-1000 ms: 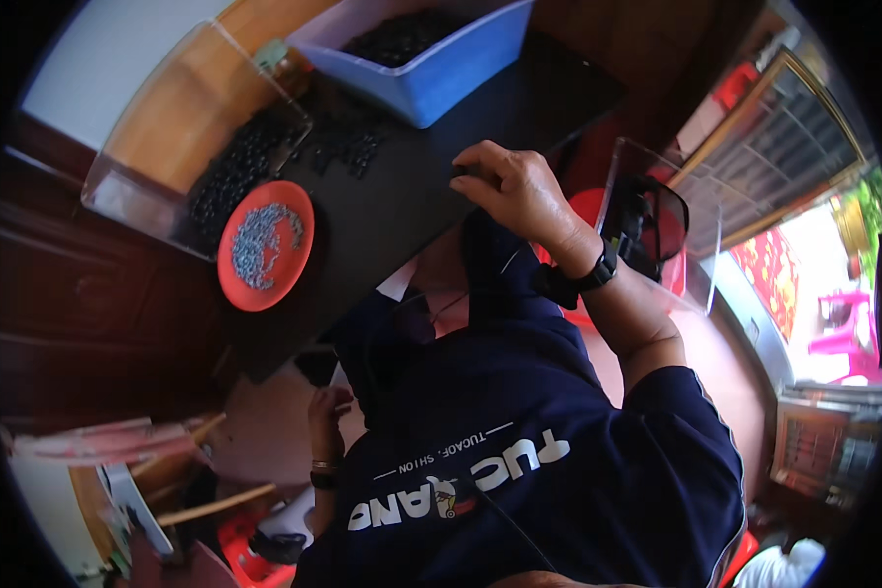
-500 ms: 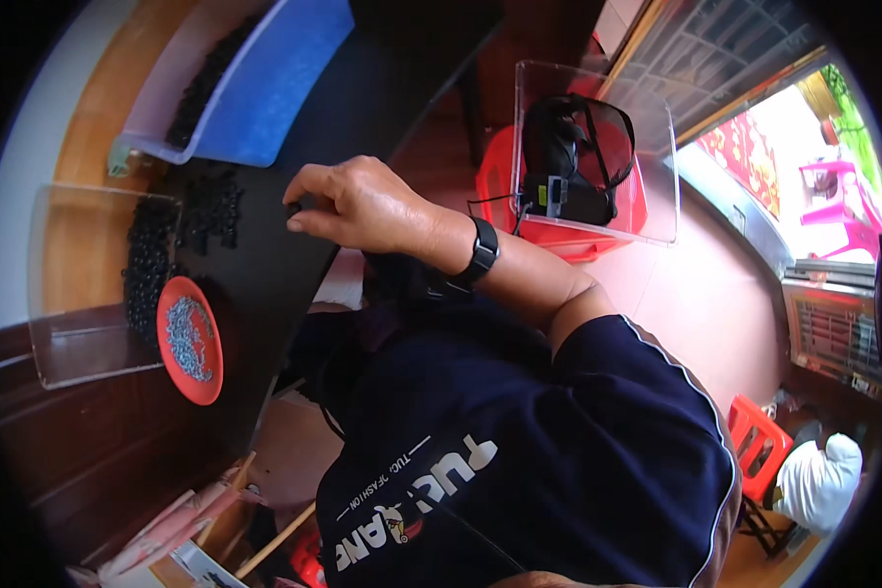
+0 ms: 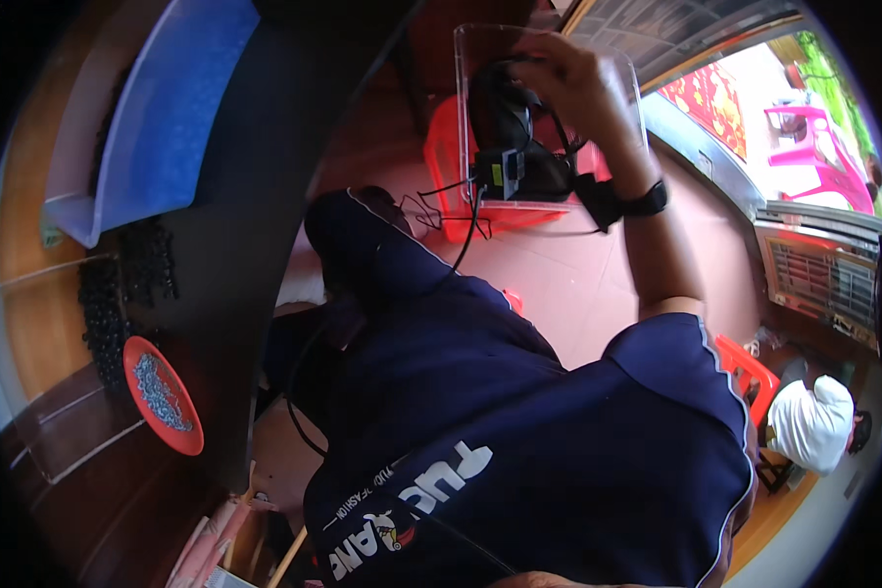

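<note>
My right hand (image 3: 570,90), wearing a black wristband (image 3: 645,199), reaches over a clear plastic box (image 3: 612,78). Motion blurs it, but the fingers curl round a strap of black gear (image 3: 510,122) in that box. A small dark box with a yellow-green label and thin cables (image 3: 475,230) belongs to the same gear. Beside the wrist hangs a black block (image 3: 598,199). Whether a small piece is also in the fingers is hidden. My left hand is out of view.
A red plastic stool (image 3: 441,147) supports the clear box. On the dark table (image 3: 255,127) at left stand a blue bin (image 3: 171,118), loose black pieces (image 3: 147,260) and a red dish (image 3: 194,436) of small silvery parts. A person in white (image 3: 811,421) sits far right.
My right hand has swung from the table edge to the clear box at right. The gear's cables now trail over the box's edge. My view has shifted.
</note>
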`<state>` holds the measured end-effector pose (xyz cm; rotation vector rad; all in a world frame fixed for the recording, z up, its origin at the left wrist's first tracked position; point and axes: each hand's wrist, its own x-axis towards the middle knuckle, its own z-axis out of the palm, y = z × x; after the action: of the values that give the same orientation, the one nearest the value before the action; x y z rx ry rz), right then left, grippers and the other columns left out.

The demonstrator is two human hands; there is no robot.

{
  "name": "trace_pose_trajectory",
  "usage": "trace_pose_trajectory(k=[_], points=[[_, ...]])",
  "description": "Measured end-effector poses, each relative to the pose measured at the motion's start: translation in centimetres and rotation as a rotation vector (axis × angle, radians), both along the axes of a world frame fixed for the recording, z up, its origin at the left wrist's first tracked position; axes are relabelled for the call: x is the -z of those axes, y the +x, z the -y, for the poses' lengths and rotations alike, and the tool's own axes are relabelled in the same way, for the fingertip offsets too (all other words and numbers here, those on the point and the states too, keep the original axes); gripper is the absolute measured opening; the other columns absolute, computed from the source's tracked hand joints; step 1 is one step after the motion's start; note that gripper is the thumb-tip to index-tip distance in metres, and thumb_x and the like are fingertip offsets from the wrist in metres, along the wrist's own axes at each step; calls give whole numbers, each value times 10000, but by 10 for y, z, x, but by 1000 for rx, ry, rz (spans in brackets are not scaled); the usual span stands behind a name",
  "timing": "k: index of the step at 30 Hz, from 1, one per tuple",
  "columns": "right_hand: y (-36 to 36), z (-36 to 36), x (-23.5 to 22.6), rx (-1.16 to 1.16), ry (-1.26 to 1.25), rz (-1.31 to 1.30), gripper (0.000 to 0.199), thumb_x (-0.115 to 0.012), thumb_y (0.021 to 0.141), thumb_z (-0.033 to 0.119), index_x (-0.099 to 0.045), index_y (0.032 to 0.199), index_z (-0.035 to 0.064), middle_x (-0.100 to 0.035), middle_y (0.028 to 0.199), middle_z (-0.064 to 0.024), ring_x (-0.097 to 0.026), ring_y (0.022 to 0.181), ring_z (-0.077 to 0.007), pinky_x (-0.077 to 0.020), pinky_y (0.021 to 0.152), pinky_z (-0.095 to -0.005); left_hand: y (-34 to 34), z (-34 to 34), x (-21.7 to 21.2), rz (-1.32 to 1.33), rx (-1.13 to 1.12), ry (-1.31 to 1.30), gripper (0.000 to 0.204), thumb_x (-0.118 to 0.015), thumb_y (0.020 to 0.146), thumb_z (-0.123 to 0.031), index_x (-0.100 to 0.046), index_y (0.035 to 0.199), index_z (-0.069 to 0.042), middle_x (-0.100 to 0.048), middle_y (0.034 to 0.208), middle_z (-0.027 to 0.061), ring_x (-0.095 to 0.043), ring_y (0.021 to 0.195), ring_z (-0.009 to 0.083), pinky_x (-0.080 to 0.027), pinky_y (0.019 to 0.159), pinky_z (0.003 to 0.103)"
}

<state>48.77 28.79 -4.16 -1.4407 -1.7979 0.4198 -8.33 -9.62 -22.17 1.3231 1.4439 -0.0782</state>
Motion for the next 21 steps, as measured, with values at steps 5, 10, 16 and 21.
trace_pose_trajectory(k=[5,10,16,21], points=[[123,6,49,-23,-427,591,162,-676,788,195,-676,929,117,-672,841,-88,-643,759,-262,-495,672,-359,8,-14,-12,70,-151,49,213,-498,935,-220,-595,913,-32,-610,828,119,-582,741,183,-462,708,304],[141,40,96,-11,-642,972,149,-620,720,109,-690,851,108,-676,842,-118,-653,845,-313,-523,702,-404,16,-31,-32,129,-319,120,206,-490,937,-210,-591,896,-35,-603,808,120,-574,723,184,-458,696,305],[119,43,107,-144,-717,944,164,-626,710,59,-692,859,75,-680,874,-148,-652,880,-319,-519,735,-412,26,-38,-74,183,-565,228,201,-482,939,-197,-587,877,-38,-593,785,120,-564,701,187,-453,682,306],[123,38,104,-181,-741,1006,245,-720,708,167,-694,935,80,-679,897,-155,-646,894,-327,-509,779,-426,44,-41,-121,224,-800,313,199,-475,941,-187,-583,860,-41,-585,766,121,-556,683,189,-449,670,306]])
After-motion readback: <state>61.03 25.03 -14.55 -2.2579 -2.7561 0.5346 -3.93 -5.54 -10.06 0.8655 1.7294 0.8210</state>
